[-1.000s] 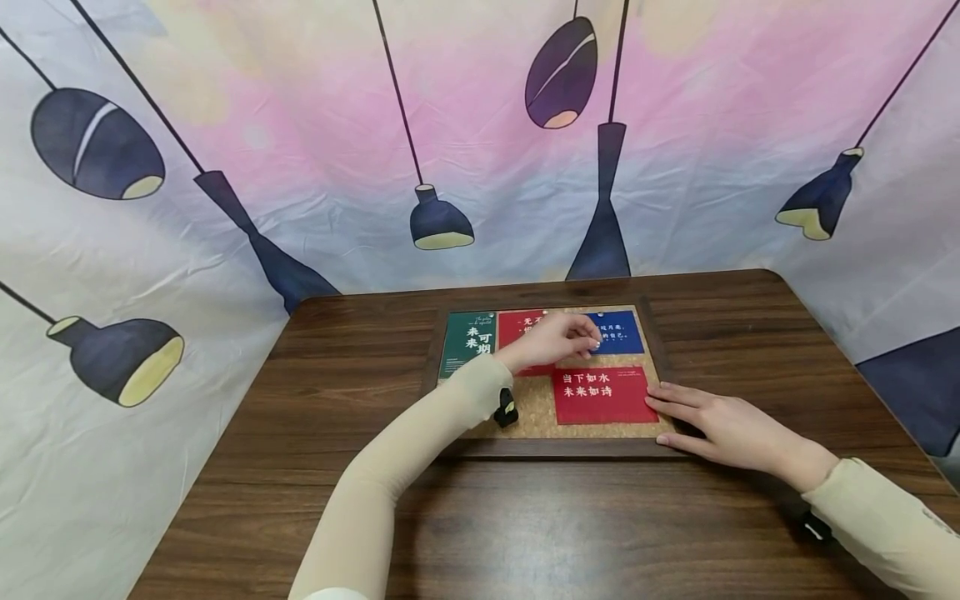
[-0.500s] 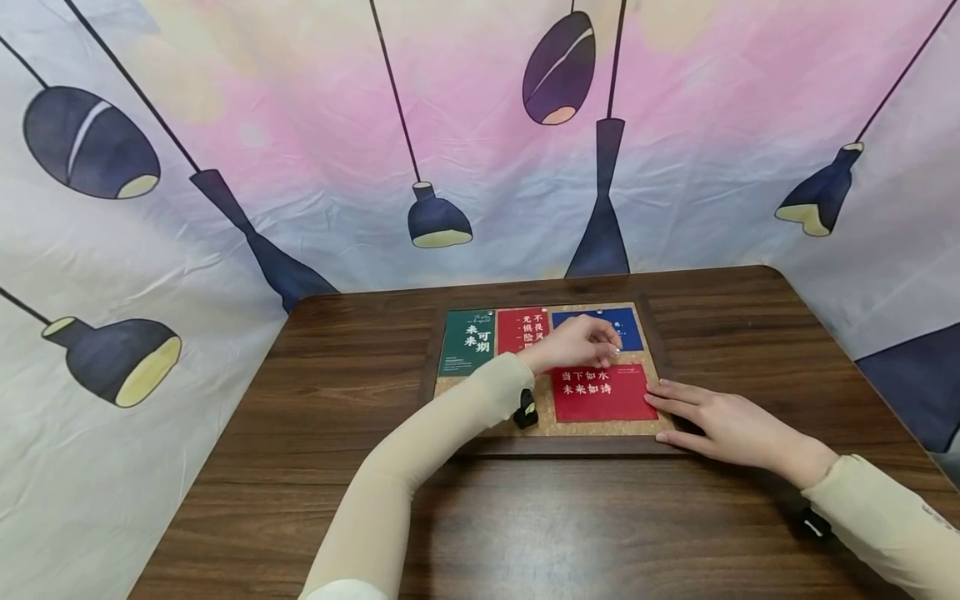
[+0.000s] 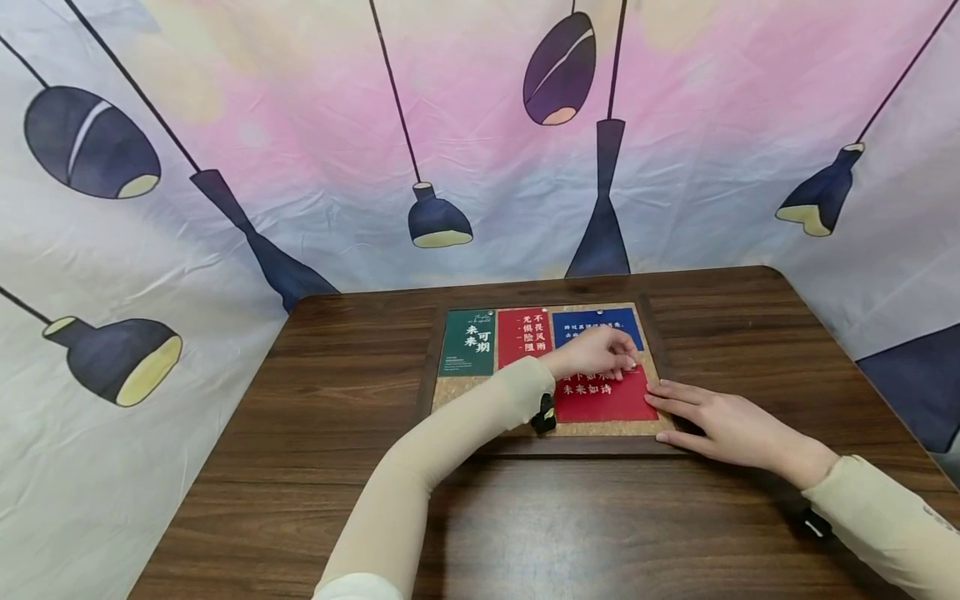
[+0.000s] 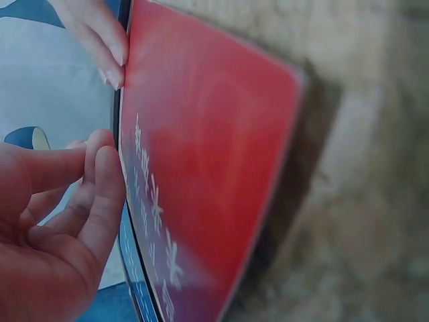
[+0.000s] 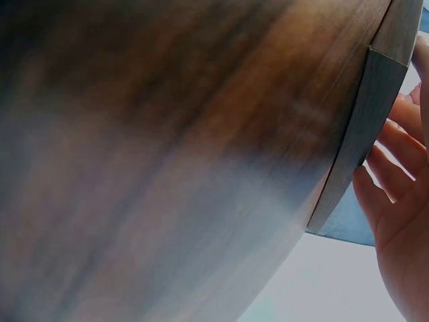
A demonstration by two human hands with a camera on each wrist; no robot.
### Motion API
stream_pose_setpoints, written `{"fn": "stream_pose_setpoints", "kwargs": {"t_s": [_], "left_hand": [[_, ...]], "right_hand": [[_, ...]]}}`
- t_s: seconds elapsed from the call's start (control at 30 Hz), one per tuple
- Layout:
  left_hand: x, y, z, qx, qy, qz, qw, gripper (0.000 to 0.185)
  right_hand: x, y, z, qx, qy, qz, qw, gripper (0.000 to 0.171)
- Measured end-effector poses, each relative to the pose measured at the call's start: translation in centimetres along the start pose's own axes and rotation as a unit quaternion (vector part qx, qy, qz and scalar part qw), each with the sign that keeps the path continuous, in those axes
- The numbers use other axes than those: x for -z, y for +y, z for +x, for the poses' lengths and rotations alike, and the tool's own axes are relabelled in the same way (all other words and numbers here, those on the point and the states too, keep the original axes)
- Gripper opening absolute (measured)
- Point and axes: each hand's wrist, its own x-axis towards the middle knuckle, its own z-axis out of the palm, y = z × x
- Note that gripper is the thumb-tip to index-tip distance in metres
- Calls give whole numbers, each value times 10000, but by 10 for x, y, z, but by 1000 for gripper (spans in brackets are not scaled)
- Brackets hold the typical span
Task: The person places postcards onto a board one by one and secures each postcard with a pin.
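Note:
My left hand (image 3: pixel 596 352) is over the upper part of a red card (image 3: pixel 606 404) with white lettering, its thumb and fingers pinching a small clear pushpin (image 3: pixel 637 360). In the left wrist view the fingertips (image 4: pixel 104 157) meet near the card's surface, and the pin cannot be made out there. My right hand (image 3: pixel 727 429) rests on the right side of a wood-framed corkboard (image 3: pixel 468 396), fingertips at the red card's right edge and thumb on the lower frame corner. From the right wrist, those fingers (image 5: pixel 395 161) lie along the frame's side.
A green card (image 3: pixel 468 354), another red card (image 3: pixel 513 329) and a blue card (image 3: pixel 570 321) line the board's upper half, with small round pins at their tops. The board lies on a brown wooden table (image 3: pixel 322 408). Behind hangs a cloth (image 3: pixel 300 125) printed with lamps.
My left hand has moved right and slightly down with the pushpin, from over the blue card to the red card's top right. The right hand has stayed in place.

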Motion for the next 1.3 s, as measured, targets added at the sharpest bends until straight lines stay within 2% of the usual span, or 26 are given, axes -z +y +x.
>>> {"fn": "stream_pose_setpoints", "kwargs": {"t_s": [0.37,0.73,0.97,1.2,1.3], "left_hand": [[-3,5,6,242,-222,246,9992,12],[-6,15,12,286,-451,613,9967,11],[-6,21,15,477,-457,698,9954,13],[-6,26,18,803,-511,712,9929,10],[-6,27,20,824,-515,815,9919,11]], "right_hand": [[0,0,-1,-29,3,28,10000,54],[1,-2,-1,64,101,-2,9999,52],[2,-3,-1,29,93,5,10000,52],[0,-2,-1,-41,5,46,10000,54],[1,-2,-1,-41,17,40,10000,54]]}}
